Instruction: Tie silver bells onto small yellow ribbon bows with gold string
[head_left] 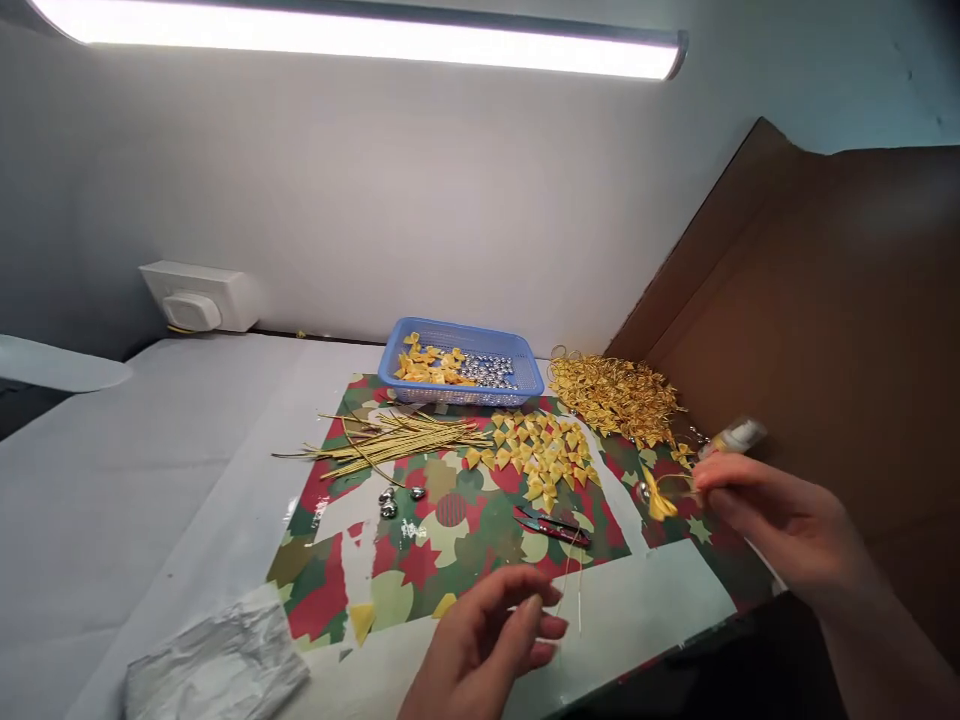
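My right hand (787,525) is raised at the right, thumb and forefinger pinched on a thin golden cord. From that cord hangs a yellow ribbon bow (660,500), with a small silver bell (643,491) beside it. My left hand (495,645) is low in the middle, its fingers loosely curled and apart, with nothing visible in them. Close to its fingertips, a thin pale thread (580,590) lies over the white strip of the work surface. Just beyond sits a pair of dark thread snips (553,525).
Loose yellow bows (544,455) are spread beside a bundle of golden cords (405,440). A blue basket (461,391) holds bows and silver bells. Finished-looking golden pieces (619,395) are heaped against a cardboard panel (817,300). Several silver bells (388,508) and a white-capped bottle (735,438) lie nearby.
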